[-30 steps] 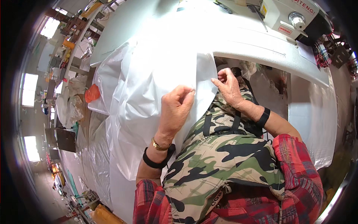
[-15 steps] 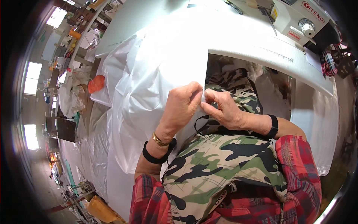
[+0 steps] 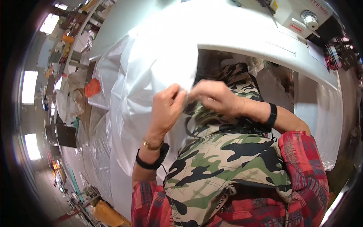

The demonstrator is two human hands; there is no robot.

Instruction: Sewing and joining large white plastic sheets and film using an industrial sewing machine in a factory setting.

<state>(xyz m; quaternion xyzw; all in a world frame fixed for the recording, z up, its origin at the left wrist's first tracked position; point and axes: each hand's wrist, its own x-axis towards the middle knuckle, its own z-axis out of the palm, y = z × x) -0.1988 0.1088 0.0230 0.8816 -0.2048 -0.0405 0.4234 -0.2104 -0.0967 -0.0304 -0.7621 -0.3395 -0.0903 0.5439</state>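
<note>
A large sheet of thin white fabric point(image 3: 132, 90) drapes off the table on my left and hangs down beside my lap. My left hand point(image 3: 166, 109) pinches its right-hand edge between thumb and fingers. Close against it, my right hand point(image 3: 217, 98) has its fingers curled at the same edge and is smeared by motion; what lies between its fingertips is hidden. Both hands hover above my camouflage apron point(image 3: 227, 159). Glare washes out the upper part of the fabric.
A white sewing machine point(image 3: 306, 19) stands on the pale table point(image 3: 242, 34) at the far right. The table's front edge curves past my right arm. An orange-red piece point(image 3: 92, 87) lies on plastic sheeting at the left. White material point(image 3: 314, 125) hangs at the right.
Both hands have moved left, drawing the fabric's edge with them. My right hand has turned, its knuckles now higher and its fingers blurred. The view has shifted slightly.
</note>
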